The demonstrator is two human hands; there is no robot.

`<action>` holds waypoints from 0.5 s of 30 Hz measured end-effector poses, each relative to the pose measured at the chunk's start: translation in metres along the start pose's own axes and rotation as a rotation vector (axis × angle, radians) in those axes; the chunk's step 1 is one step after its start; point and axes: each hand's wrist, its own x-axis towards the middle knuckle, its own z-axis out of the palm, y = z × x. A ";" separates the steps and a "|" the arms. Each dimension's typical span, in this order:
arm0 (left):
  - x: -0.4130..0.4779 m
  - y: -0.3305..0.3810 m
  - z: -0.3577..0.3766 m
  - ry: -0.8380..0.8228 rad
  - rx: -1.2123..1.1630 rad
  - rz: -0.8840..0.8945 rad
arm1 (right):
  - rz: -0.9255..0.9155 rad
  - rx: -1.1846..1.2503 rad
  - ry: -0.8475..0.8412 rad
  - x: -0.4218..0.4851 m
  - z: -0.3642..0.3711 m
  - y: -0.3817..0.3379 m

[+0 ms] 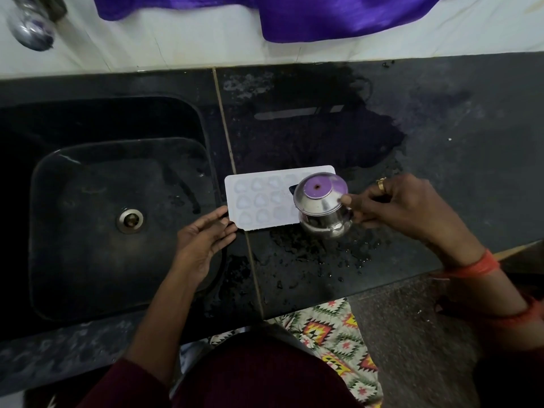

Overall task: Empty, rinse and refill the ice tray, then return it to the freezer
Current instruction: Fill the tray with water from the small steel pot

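A white ice tray (260, 198) with several rounded cells lies flat on the black counter, just right of the sink. My left hand (206, 237) holds its near-left corner with thumb and fingers. My right hand (394, 204) grips a small steel pot (322, 204) by its rim, tilted over the tray's right end, its mouth facing up towards me. The pot hides the tray's right cells. I cannot tell if water is flowing.
A black sink (88, 201) with a steel drain (129, 220) fills the left. A steel tap (32, 28) hangs at the top left. The counter (441, 128) is wet around the tray, with droplets near the front edge. Purple cloth (338, 16) drapes at the back.
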 end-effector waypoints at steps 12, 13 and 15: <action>0.000 0.000 0.002 0.023 -0.006 -0.005 | -0.038 -0.056 -0.001 0.009 0.001 0.002; 0.000 0.000 0.002 0.024 -0.007 -0.006 | -0.039 -0.069 0.002 0.009 0.001 0.002; 0.000 0.000 0.002 0.024 -0.007 -0.005 | -0.039 -0.102 0.013 0.011 0.002 0.002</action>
